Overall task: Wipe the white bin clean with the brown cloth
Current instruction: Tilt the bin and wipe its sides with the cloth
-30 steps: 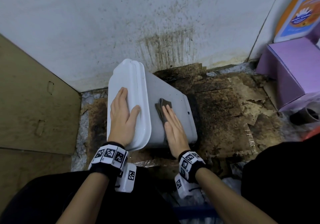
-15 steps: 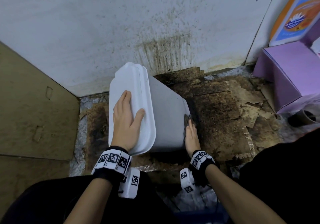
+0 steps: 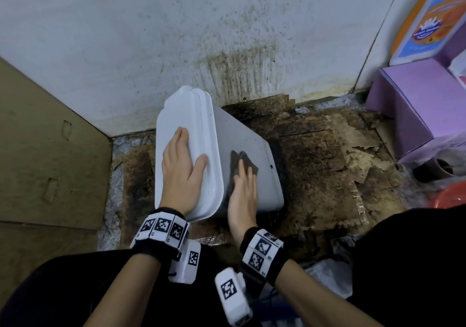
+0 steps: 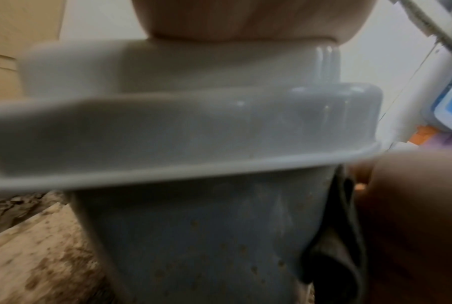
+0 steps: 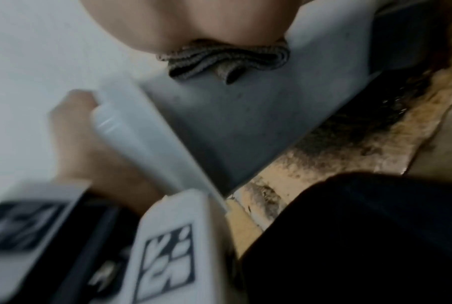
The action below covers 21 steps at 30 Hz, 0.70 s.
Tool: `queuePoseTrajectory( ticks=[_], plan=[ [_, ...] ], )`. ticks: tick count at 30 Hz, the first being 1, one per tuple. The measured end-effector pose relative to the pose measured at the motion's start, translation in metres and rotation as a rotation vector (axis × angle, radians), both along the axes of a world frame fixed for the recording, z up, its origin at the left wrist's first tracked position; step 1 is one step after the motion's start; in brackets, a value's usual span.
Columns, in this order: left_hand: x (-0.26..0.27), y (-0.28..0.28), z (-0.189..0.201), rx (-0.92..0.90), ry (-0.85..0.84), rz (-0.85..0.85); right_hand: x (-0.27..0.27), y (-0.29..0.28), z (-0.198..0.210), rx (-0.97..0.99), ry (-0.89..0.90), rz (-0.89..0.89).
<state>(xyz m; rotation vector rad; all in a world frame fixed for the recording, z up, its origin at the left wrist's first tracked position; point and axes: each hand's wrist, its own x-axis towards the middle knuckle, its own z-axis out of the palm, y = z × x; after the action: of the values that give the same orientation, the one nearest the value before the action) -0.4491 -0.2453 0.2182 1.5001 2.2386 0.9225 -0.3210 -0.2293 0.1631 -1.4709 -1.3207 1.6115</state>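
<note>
White plastic, the lidded bin [image 3: 249, 155] lies tilted on stained floor cardboard [image 3: 322, 165] in the head view, left hand [image 3: 182, 172] flat on its lid, right hand [image 3: 243, 190] pressing the brown cloth [image 3: 248, 162] with straight fingers against its side; the right wrist view shows the folded cloth [image 5: 227, 56] under the palm.

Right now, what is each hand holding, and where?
Neither grips anything. The left hand rests flat on the bin lid; the right hand presses the cloth flat against the bin's side.

White bin [image 4: 193, 131] fills the blurred view; brown cloth [image 4: 333, 236] pressed against its side.
</note>
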Motion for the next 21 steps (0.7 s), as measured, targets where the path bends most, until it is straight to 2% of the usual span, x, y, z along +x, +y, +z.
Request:
queuePoseTrajectory(
  ticks=[4,8,11,17,21],
  plan=[
    [0.0,0.001,0.0,0.0,-0.007,0.004,0.001,-0.01,0.001,0.184,0.012,0.056],
    [-0.002,-0.001,-0.001,0.001,-0.024,0.003,0.023,-0.001,-0.032,0.397,-0.03,0.177],
    [-0.003,-0.003,0.0,0.01,-0.035,0.005,0.04,0.014,-0.055,0.466,-0.079,0.268],
    [-0.004,-0.005,0.0,0.006,-0.067,0.006,0.065,0.042,-0.107,0.283,-0.155,0.277],
    [-0.002,-0.003,0.001,-0.001,-0.056,0.004,0.063,0.055,-0.111,0.141,-0.145,0.238]
  ],
)
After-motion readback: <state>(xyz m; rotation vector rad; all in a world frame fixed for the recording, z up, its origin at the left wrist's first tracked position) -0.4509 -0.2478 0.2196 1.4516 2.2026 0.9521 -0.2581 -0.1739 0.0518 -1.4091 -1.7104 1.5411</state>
